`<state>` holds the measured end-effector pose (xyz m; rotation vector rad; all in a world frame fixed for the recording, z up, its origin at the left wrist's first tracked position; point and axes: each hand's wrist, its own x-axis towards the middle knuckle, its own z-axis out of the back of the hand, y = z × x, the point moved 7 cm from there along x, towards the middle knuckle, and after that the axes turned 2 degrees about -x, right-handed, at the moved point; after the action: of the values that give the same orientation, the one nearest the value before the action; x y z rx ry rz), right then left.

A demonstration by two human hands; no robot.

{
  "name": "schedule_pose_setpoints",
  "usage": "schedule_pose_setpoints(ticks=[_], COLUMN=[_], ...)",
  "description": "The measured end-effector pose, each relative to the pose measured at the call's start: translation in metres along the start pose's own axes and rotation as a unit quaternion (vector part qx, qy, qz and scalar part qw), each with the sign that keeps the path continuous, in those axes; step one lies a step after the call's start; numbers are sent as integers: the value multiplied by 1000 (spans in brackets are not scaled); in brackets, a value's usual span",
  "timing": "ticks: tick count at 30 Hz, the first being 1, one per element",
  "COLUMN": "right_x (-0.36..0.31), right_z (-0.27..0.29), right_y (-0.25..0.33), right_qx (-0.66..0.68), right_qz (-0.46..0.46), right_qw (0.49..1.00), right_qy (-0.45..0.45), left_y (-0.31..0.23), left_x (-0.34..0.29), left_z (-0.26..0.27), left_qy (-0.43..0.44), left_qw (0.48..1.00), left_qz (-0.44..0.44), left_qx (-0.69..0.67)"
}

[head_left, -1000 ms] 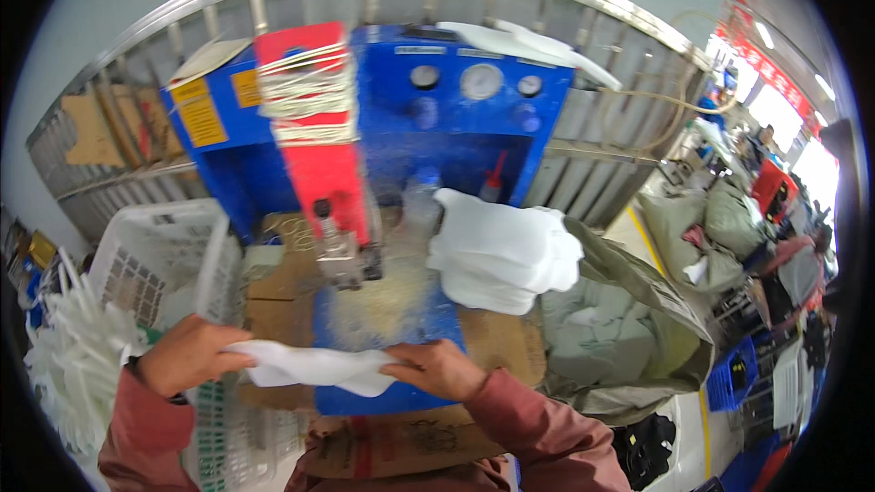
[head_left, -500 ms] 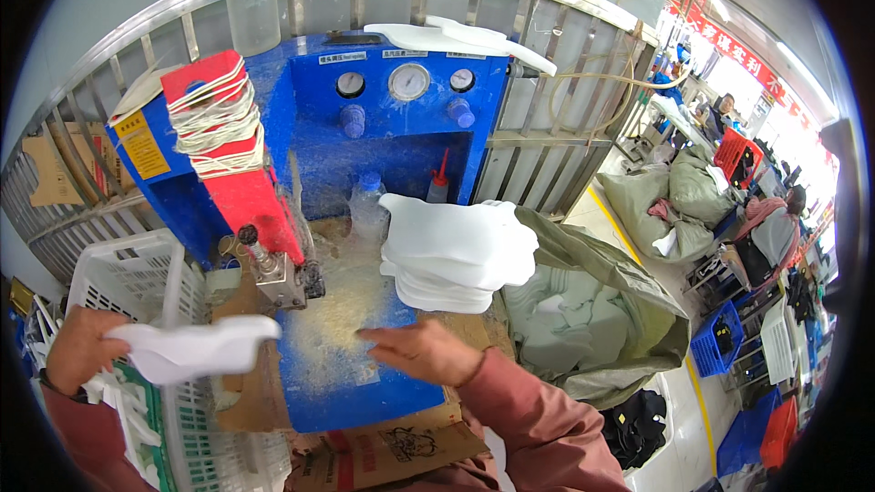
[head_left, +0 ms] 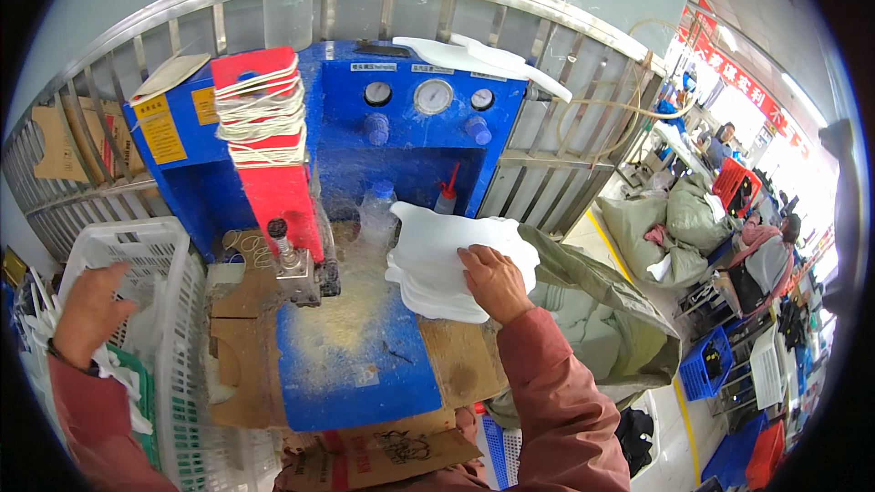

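My right hand (head_left: 493,281) lies flat on a stack of white foam pieces (head_left: 447,260) at the right of the blue machine table (head_left: 365,369). My left hand (head_left: 89,310) hangs over the white plastic basket (head_left: 173,328) at the left, fingers apart and nothing in them. White pieces (head_left: 123,383) lie in the basket below it. The red press head (head_left: 273,164), wound with white cord, stands between the two hands.
The blue machine (head_left: 401,118) carries gauges and knobs, with white pieces on its top. A metal railing (head_left: 565,82) runs behind. A grey-green sack (head_left: 602,319) sits at the right, cardboard (head_left: 383,451) at the table's front. Other people work at the far right.
My left hand carried a white piece left over the basket and let it go. My right hand moved from the table's front up onto the white stack.
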<state>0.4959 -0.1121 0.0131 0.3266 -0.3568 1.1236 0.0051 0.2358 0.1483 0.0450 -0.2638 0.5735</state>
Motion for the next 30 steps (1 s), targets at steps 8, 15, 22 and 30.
schedule_pose_setpoints(ticks=[8, 15, 22, 30], right_x=[19, -6, -141, -185], right_z=[9, 130, 89, -35], right_y=[-31, -22, 16, 148], right_qx=[5, -82, 460, 788], right_qz=[-84, -20, -311, -357], right_qw=[993, 953, 788, 491], right_qy=[-82, -292, -264, -99], left_y=[-175, -252, -333, -345], left_x=[9, -27, -44, -100], left_z=[-81, -173, -230, -242], left_qy=[240, 329, 375, 229], left_qw=[914, 659, 489, 392], left_qz=[-65, 61, 63, 183], left_qx=[-322, -674, -785, -872])
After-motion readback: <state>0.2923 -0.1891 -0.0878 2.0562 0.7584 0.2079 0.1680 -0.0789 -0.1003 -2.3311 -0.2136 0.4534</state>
